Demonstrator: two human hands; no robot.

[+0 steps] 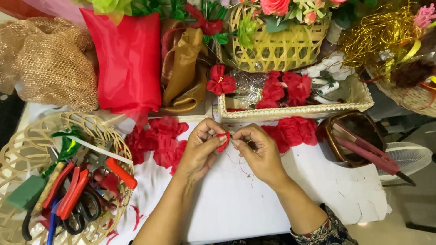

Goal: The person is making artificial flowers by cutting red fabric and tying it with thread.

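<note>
My left hand (200,152) and my right hand (256,152) meet over a white table sheet (236,204). Both pinch a small red fabric piece (223,139) between thumbs and fingertips. A thin thread hangs from it below my right hand. Loose red fabric flowers (159,138) lie just left of my left hand, and more red fabric flowers (293,131) lie to the right behind my right hand.
A woven basket (27,145) at left holds scissors (81,211), red-handled pliers and green foam. A cream tray (290,111) behind holds red flowers. Red cloth (129,59), gold ribbon, gold mesh, a flower basket (277,43) and a brown dish with a glue gun (368,152) surround.
</note>
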